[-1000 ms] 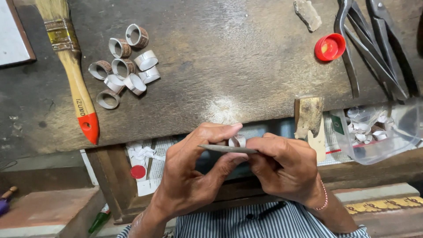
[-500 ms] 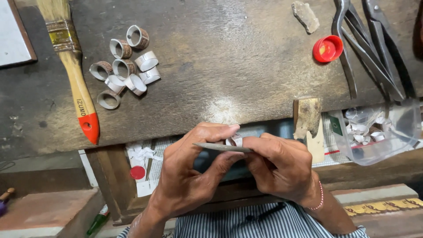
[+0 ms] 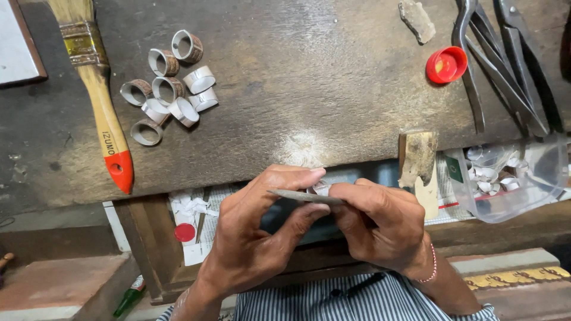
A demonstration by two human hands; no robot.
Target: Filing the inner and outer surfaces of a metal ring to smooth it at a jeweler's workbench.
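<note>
My left hand [image 3: 250, 238] and my right hand [image 3: 380, 226] meet just below the front edge of the dark workbench [image 3: 309, 77]. A small silvery metal ring [image 3: 321, 188] is pinched between the thumb and forefinger of my left hand. My right hand grips a thin flat grey file [image 3: 300, 195]. The file lies across the ring, and its tip pokes out to the left over my left fingers. Most of the ring is hidden by fingers.
Several similar rings [image 3: 169, 86] lie in a cluster at the bench's back left, beside a wooden paintbrush with a red handle tip [image 3: 101, 101]. A red bottle cap [image 3: 446, 64], metal shears [image 3: 505, 65] and a stone chip [image 3: 417, 19] lie at the right. A wooden bench peg [image 3: 418, 156] and a clear tub of scraps [image 3: 505, 178] sit at the front edge.
The file has slid a little to the left across the ring. Both hands stay in about the same place.
</note>
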